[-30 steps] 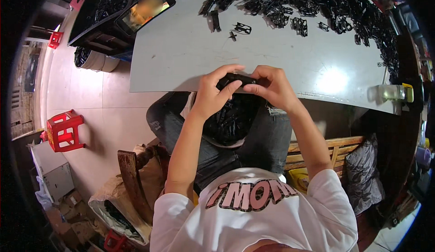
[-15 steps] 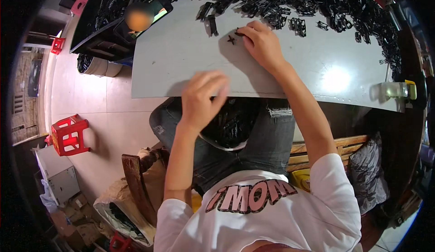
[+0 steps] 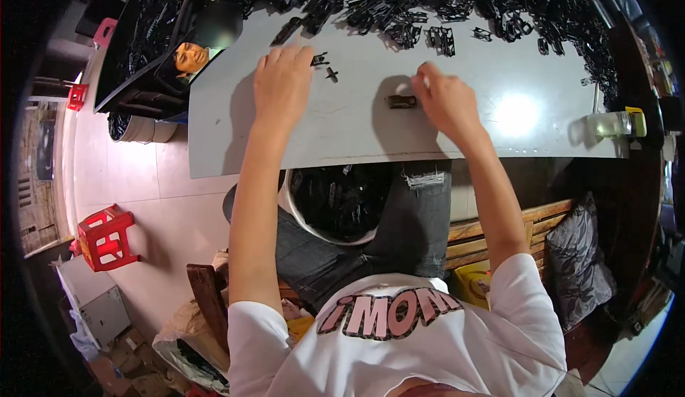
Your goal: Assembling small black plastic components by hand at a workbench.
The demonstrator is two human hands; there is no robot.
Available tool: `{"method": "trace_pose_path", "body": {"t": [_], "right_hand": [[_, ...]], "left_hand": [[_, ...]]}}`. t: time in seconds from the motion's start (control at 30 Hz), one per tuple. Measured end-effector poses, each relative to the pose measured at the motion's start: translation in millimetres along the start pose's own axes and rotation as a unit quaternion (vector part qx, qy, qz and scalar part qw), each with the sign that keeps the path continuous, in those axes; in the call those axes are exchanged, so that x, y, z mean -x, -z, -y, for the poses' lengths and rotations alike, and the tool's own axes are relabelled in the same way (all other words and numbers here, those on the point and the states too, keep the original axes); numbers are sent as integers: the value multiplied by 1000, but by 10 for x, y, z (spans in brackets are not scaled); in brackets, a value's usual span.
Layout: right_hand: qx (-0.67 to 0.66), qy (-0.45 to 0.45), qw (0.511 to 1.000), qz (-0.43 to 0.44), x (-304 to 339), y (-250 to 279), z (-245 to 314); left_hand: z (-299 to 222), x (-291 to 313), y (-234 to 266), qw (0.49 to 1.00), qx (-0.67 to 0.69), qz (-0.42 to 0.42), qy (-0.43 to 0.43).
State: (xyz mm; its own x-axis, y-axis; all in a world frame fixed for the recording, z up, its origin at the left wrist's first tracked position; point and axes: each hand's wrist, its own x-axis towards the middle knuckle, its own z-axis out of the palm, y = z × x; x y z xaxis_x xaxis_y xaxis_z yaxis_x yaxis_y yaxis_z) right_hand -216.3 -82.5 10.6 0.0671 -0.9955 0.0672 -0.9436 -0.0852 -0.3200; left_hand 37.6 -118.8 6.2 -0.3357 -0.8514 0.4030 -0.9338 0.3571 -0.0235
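Note:
My left hand reaches over the grey table, knuckles up and fingertips bent down onto the surface. Its thumb and whatever lies beneath the fingers are hidden. Beside its forefinger shows a small black plastic part. A tiny black cross-shaped piece lies just nearer. To the right, my right hand is curled, thumb close to the forefinger, and what sits between them is too small to make out. A short dark rectangular part is by its thumb, within the hand's shadow.
Heaps of black plastic parts cover the table's far side. A phone leans at the far left by a dark crate of parts. Between my knees sits a white-rimmed bucket of black pieces. A yellow-lidded jar stands at the right.
My left hand has moved from the table's near edge forward to the far left pieces. My right hand has drawn back and right, and the dark rectangular part now shows beside it.

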Motion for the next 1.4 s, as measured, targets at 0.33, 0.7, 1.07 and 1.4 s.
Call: {"method": "trace_pose_path", "body": {"t": [0.33, 0.7, 1.07, 1.4], "right_hand": [[124, -84, 950, -275, -856, 107, -1479], [-42, 54, 972, -223, -443, -79, -1505], [-192, 33, 956, -219, -93, 134, -788], [28, 154, 973, -171, -116, 139, -553]], "left_hand": [[-418, 498, 316, 912, 397, 27, 103], [-496, 602, 202, 883, 448, 39, 135], [-510, 604, 177, 905, 415, 10, 97], [-524, 654, 125, 911, 402, 6, 88]]}}
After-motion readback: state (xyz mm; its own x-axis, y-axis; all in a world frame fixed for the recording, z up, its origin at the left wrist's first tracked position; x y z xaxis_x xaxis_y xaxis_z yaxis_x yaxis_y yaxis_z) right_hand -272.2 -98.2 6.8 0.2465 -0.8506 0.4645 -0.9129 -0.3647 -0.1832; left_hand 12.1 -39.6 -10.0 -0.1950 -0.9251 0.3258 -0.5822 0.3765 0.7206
